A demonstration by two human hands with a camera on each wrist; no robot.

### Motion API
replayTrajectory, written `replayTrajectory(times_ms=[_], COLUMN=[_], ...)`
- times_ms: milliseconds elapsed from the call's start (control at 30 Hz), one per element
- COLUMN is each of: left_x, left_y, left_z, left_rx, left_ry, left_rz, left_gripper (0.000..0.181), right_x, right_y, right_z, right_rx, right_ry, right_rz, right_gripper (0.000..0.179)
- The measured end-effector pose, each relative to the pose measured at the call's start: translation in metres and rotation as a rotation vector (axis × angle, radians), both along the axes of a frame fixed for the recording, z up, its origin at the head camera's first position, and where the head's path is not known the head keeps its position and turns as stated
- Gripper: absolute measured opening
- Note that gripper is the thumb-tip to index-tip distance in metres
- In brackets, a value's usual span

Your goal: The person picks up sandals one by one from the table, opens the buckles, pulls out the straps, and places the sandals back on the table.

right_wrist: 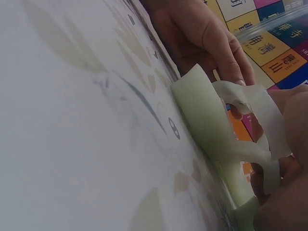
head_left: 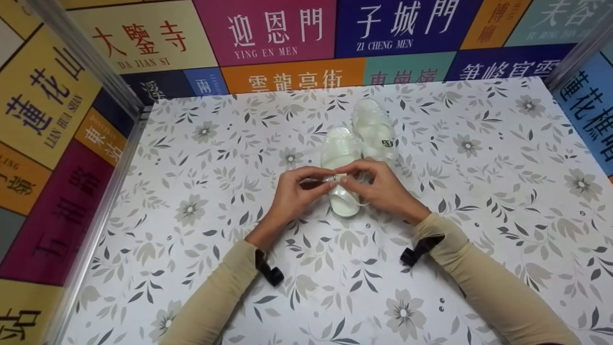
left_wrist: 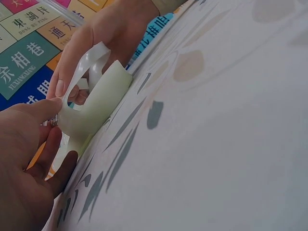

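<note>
A pale, translucent sandal (head_left: pixel 341 146) lies on the patterned surface with its heel toward me. My left hand (head_left: pixel 297 189) is at the left side of its ankle strap. There its thumb and finger pinch a small metal buckle (left_wrist: pixel 54 119), seen in the left wrist view. From the other side my right hand (head_left: pixel 385 187) pinches the loose strap (right_wrist: pixel 272 122), which loops above the heel. The fingertips of both hands almost meet over the sandal and partly hide the buckle. A matching sandal (head_left: pixel 372 117) lies just behind and to the right, near my right hand.
White floral sheeting (head_left: pixel 191 268) covers the table. Colourful panels with lettering (head_left: pixel 278 28) stand along the back and both sides. A metal frame edge (head_left: pixel 103 206) runs down the left. Black bands (head_left: pixel 421 249) hang at both sleeve cuffs.
</note>
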State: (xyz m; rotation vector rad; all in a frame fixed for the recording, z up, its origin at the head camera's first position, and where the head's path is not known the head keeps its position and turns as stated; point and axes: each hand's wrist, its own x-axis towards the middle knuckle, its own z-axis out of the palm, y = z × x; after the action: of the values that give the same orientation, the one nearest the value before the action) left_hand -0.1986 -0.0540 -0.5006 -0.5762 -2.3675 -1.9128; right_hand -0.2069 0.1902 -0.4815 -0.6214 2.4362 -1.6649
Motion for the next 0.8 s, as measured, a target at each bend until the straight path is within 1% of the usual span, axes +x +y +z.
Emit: replayTrajectory(times_ms=[233, 433, 800], left_x=[-0.0008, -0.0012, -0.0012], left_y=[0.0001, 0.0005, 0.0000], left_z=[-0.0005, -0.0008, -0.0006], left_rx=[-0.002, 0.008, 0.008], left_ry=[0.021, 0.016, 0.005], left_rz=[-0.005, -0.003, -0.010], left_gripper=[0.021, 0.022, 0.022], right_x=[-0.0007, -0.0012, -0.0012], right_y=[0.0007, -0.0002, 0.0007], right_z=[-0.0009, -0.0002, -0.0024], right_rx=[-0.015, 0.002, -0.016], right_ry=[0.008, 0.001, -0.016], right_rz=[0.008, 0.014, 0.013], right_gripper=[0.022, 0.024, 0.023])
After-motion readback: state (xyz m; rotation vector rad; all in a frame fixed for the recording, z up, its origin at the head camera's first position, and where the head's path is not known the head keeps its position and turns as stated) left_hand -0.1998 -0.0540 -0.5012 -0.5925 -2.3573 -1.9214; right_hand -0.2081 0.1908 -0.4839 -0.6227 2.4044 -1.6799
